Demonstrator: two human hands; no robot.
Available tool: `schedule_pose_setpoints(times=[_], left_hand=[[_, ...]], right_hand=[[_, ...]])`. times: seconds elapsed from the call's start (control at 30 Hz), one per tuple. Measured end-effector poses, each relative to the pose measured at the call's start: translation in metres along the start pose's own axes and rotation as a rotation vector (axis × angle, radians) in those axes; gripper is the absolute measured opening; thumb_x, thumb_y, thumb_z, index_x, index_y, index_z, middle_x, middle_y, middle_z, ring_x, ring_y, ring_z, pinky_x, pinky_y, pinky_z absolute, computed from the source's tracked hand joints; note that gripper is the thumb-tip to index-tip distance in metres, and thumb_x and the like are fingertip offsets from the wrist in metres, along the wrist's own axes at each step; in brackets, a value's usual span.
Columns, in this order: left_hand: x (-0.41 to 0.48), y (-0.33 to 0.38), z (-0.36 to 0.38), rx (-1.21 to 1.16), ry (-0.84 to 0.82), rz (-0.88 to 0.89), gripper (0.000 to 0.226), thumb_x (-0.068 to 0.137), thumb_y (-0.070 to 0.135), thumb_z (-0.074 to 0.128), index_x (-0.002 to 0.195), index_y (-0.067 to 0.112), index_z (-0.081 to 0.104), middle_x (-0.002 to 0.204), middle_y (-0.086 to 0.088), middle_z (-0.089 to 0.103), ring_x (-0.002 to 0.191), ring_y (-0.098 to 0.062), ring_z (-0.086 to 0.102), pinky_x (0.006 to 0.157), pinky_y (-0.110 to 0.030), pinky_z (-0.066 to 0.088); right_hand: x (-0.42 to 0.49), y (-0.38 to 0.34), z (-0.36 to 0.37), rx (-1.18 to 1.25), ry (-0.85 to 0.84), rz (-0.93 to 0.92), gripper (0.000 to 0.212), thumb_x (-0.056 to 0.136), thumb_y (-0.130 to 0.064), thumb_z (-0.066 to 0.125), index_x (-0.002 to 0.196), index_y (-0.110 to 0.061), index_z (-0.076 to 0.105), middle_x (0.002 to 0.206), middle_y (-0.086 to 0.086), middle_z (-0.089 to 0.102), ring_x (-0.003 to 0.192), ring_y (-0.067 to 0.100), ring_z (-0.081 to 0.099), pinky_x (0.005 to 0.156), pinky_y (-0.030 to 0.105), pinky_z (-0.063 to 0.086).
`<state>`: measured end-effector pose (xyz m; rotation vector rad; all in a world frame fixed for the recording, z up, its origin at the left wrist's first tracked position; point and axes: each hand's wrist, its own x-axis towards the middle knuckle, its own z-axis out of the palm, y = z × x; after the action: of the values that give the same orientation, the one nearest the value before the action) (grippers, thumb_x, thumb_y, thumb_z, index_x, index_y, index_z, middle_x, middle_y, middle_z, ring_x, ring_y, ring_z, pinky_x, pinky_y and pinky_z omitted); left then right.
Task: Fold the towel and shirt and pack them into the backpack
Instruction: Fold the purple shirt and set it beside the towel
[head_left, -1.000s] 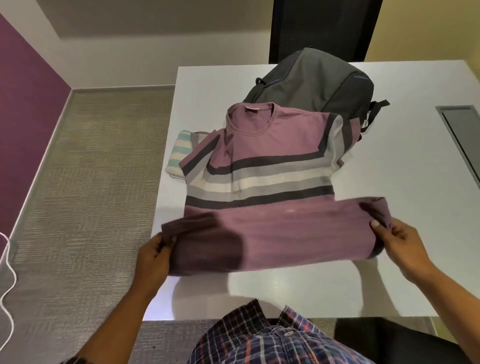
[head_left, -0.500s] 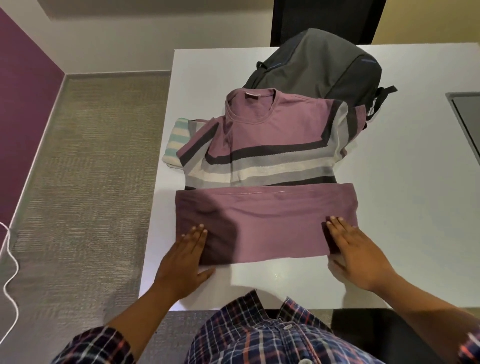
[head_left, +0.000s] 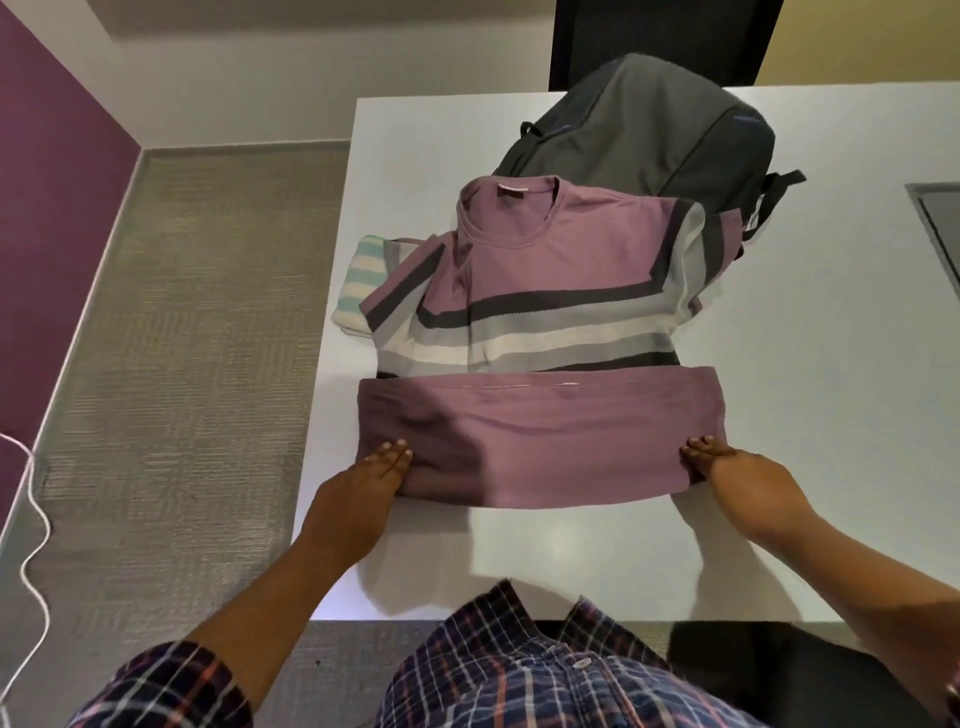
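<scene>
A purple shirt (head_left: 545, 270) with grey, white and dark stripes lies face up on the white table (head_left: 831, 364), its bottom part folded up over itself. My left hand (head_left: 363, 488) grips the fold's near-left corner, fingers on top. My right hand (head_left: 743, 478) grips the near-right corner the same way. A folded towel (head_left: 358, 275) with mint and cream stripes peeks out from under the shirt's left sleeve. The grey backpack (head_left: 649, 124) lies behind the shirt's collar, and the right sleeve rests against it.
The table's left edge drops to a carpeted floor, where a white cable (head_left: 31, 519) lies. A grey inset panel (head_left: 940, 218) sits in the table at the far right. A dark panel (head_left: 660, 36) stands behind the backpack.
The shirt's hem was lifted and folded up onto its lower body, then pressed flat. Both hands have since slid back to the near corners of the fold and taken hold.
</scene>
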<state>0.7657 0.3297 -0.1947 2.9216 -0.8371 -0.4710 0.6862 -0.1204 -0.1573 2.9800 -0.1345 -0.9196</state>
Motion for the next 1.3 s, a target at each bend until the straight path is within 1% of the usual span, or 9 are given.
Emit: schedule_pose_setpoints(times=[0.07,0.13,0.23,0.5,0.57,0.67,0.8,0.93,1.3], left_hand=[[-0.001,-0.001,-0.014,-0.008,-0.028,0.016,0.052,0.088,0.004,0.042,0.137,0.018,0.053,0.141,-0.001,0.053,0.122,-0.018,0.059,0.088,-0.032,0.054],[-0.009,0.002,-0.033,-0.045,-0.114,-0.026,0.051,0.1,0.012,0.039,0.147,0.03,0.038,0.153,0.008,0.035,0.137,-0.012,0.042,0.107,-0.029,0.039],[-0.027,0.01,-0.062,-0.078,-0.118,-0.087,0.044,0.102,0.025,0.039,0.142,0.043,0.04,0.149,0.013,0.043,0.129,-0.014,0.05,0.104,-0.025,0.039],[-0.056,0.026,-0.078,-0.095,-0.385,-0.11,0.037,0.1,0.029,0.04,0.128,0.047,0.055,0.122,0.009,0.063,0.104,-0.011,0.06,0.081,-0.02,0.044],[-0.059,0.029,-0.08,-0.131,-0.503,-0.106,0.029,0.096,0.024,0.045,0.1,0.041,0.067,0.092,0.011,0.061,0.081,-0.009,0.057,0.065,-0.019,0.04],[-0.06,0.029,-0.082,-0.183,-0.617,-0.134,0.031,0.089,0.02,0.05,0.062,0.035,0.052,0.072,0.012,0.051,0.066,-0.007,0.05,0.057,-0.02,0.037],[-0.058,0.032,-0.087,-0.324,-0.755,-0.165,0.024,0.083,0.013,0.052,0.064,0.026,0.06,0.063,0.01,0.057,0.056,-0.003,0.053,0.055,-0.018,0.041],[-0.058,0.03,-0.091,-0.513,-0.913,-0.186,0.022,0.075,0.007,0.05,0.072,0.014,0.071,0.069,-0.003,0.069,0.06,-0.008,0.063,0.067,-0.028,0.057],[-0.01,0.012,-0.091,-0.444,-0.39,-0.221,0.021,0.088,0.012,0.056,0.094,0.027,0.068,0.091,0.005,0.067,0.081,-0.005,0.061,0.064,-0.018,0.043]], right_hand=[[-0.008,0.001,-0.015,-0.007,-0.041,-0.078,0.045,0.102,-0.046,0.028,0.137,-0.027,0.051,0.113,0.002,0.06,0.097,0.016,0.059,0.084,0.025,0.043],[-0.019,-0.001,-0.033,-0.083,-0.019,-0.182,0.028,0.102,-0.044,0.033,0.114,-0.035,0.056,0.091,-0.005,0.053,0.078,0.01,0.053,0.068,0.015,0.036],[-0.038,-0.003,-0.058,-0.004,-0.138,-0.047,0.035,0.104,-0.025,0.039,0.072,-0.037,0.03,0.074,-0.016,0.034,0.064,-0.001,0.038,0.052,0.013,0.031],[-0.075,-0.004,-0.061,-0.074,-0.409,-0.103,0.032,0.099,-0.028,0.05,0.074,-0.039,0.035,0.082,-0.018,0.05,0.071,0.002,0.048,0.066,0.014,0.04],[-0.077,-0.004,-0.057,-0.061,-0.469,-0.114,0.034,0.095,-0.027,0.058,0.072,-0.042,0.038,0.079,-0.019,0.051,0.072,0.001,0.051,0.067,0.014,0.041],[-0.082,-0.005,-0.052,-0.042,-0.556,-0.09,0.033,0.092,-0.019,0.061,0.076,-0.044,0.045,0.086,-0.018,0.058,0.081,0.001,0.057,0.082,0.02,0.05],[-0.08,-0.002,-0.044,-0.031,-0.699,-0.089,0.016,0.09,-0.016,0.062,0.097,-0.031,0.062,0.099,-0.009,0.065,0.092,0.008,0.063,0.089,0.027,0.055],[-0.082,-0.007,-0.05,0.005,-0.794,-0.09,0.018,0.09,-0.013,0.061,0.086,-0.031,0.059,0.092,-0.011,0.064,0.087,0.003,0.06,0.076,0.019,0.052],[-0.051,0.027,-0.082,0.221,-0.448,-0.003,0.009,0.087,-0.011,0.062,0.087,-0.018,0.067,0.088,-0.002,0.07,0.086,0.014,0.067,0.082,0.033,0.057]])
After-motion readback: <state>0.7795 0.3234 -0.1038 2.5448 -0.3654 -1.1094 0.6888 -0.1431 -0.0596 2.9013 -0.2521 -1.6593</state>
